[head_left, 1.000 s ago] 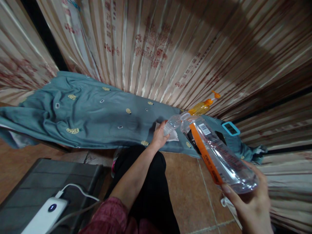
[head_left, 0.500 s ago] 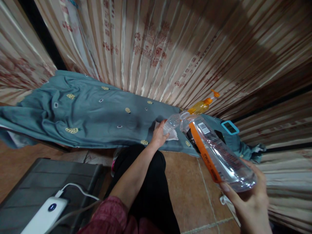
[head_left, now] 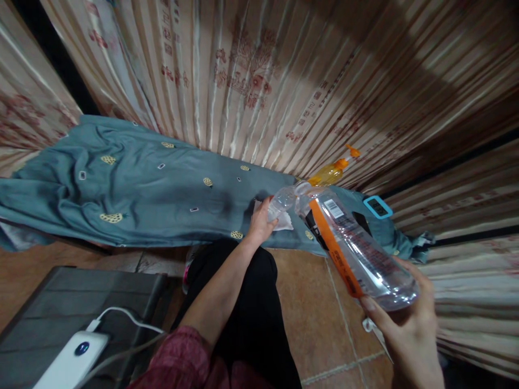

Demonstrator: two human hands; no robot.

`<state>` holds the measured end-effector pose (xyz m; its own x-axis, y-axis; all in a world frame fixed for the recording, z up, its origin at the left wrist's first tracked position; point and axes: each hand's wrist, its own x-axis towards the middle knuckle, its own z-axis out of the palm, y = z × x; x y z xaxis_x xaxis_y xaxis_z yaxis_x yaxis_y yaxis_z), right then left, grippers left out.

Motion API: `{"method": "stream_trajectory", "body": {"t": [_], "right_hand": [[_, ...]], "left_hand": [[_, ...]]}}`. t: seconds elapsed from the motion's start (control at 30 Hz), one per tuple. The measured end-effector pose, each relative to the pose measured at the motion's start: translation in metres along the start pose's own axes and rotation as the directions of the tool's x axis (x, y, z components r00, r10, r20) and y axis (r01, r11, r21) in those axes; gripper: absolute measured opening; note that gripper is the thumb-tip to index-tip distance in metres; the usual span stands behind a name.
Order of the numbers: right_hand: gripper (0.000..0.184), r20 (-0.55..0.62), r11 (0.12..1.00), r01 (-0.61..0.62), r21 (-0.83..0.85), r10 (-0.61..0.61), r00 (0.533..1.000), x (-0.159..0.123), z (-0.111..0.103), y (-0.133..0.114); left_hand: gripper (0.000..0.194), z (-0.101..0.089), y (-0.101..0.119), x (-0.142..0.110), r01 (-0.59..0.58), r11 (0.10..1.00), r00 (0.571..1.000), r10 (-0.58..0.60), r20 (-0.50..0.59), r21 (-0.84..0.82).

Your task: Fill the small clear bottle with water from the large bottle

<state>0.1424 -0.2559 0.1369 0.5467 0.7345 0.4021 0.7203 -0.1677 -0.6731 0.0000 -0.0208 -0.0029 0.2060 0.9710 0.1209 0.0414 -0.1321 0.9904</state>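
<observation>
My right hand (head_left: 409, 324) is wrapped round the base of a large clear plastic bottle (head_left: 375, 270) with an orange and black label. That bottle is tilted, its neck end pointing down and left. My left hand (head_left: 261, 220) grips a small clear plastic bottle (head_left: 283, 199), whose top meets the mouth of the large one. I cannot make out any liquid passing between them. Under the small bottle, a white tissue (head_left: 286, 220) lies on the teal pineapple-print cloth (head_left: 174, 194). Just behind the two mouths lies or leans a yellow bottle with an orange pump (head_left: 329, 174).
On the cloth at right are a blue-framed digital timer (head_left: 378, 207) and a dark flat object (head_left: 360, 220) partly hidden by the large bottle. A pleated curtain (head_left: 251, 70) hangs close behind. At lower left, a white power bank (head_left: 68, 362) with a cable rests on a dark grey surface (head_left: 44, 302).
The whole view shifts slightly, so things appear a little farther left and higher. Both hands keep their hold, and the bottles stay mouth to mouth.
</observation>
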Motion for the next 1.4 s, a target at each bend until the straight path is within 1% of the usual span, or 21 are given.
{"method": "stream_trajectory", "body": {"t": [0.1, 0.27, 0.4, 0.6, 0.87, 1.07, 1.17, 1.3, 1.4], "right_hand": [[0.087, -0.013, 1.000, 0.017, 0.002, -0.017, 1.000, 0.0010, 0.0014, -0.0003], [0.085, -0.002, 0.999, 0.050, 0.009, -0.050, 0.999, 0.0019, 0.0033, 0.0013], [0.086, -0.007, 0.997, 0.072, -0.003, -0.072, 0.997, 0.0007, 0.0042, 0.0011], [0.082, -0.018, 0.995, 0.098, -0.018, -0.099, 0.995, 0.0011, 0.0043, 0.0039], [0.080, -0.007, 0.994, 0.106, -0.002, -0.106, 0.994, 0.0014, 0.0040, 0.0034], [0.086, -0.016, 0.995, 0.097, -0.016, -0.098, 0.995, 0.0005, 0.0039, 0.0050], [0.084, -0.020, 0.996, 0.091, -0.006, -0.091, 0.996, 0.0006, 0.0038, 0.0061], [0.085, -0.013, 0.998, 0.060, 0.000, -0.060, 0.998, 0.0011, 0.0031, 0.0054], [0.085, -0.018, 0.998, 0.068, -0.003, -0.068, 0.997, 0.0012, 0.0031, 0.0045]], "left_hand": [[0.076, -0.0007, -0.0011, 0.0002, -0.007, 0.999, 1.000, 0.007, 0.009, 0.033], [0.075, -0.0013, -0.0028, 0.0006, -0.016, 0.995, 1.000, 0.013, 0.024, 0.099], [0.074, -0.0014, -0.0029, 0.0009, -0.017, 0.995, 1.000, 0.015, 0.017, 0.094], [0.075, -0.0010, -0.0041, 0.0015, -0.031, 0.996, 1.000, 0.031, 0.002, 0.087], [0.074, -0.0013, -0.0047, 0.0014, -0.024, 0.993, 1.000, 0.022, 0.019, 0.117], [0.075, -0.0021, -0.0021, 0.0005, -0.033, 0.990, 0.999, 0.029, 0.032, 0.136], [0.075, -0.0019, -0.0021, 0.0002, -0.036, 0.989, 0.999, 0.032, 0.035, 0.141], [0.076, -0.0008, -0.0037, 0.0006, -0.042, 0.992, 0.999, 0.040, 0.017, 0.116], [0.076, 0.0000, -0.0047, 0.0013, -0.036, 0.994, 0.999, 0.036, -0.001, 0.104]]}}
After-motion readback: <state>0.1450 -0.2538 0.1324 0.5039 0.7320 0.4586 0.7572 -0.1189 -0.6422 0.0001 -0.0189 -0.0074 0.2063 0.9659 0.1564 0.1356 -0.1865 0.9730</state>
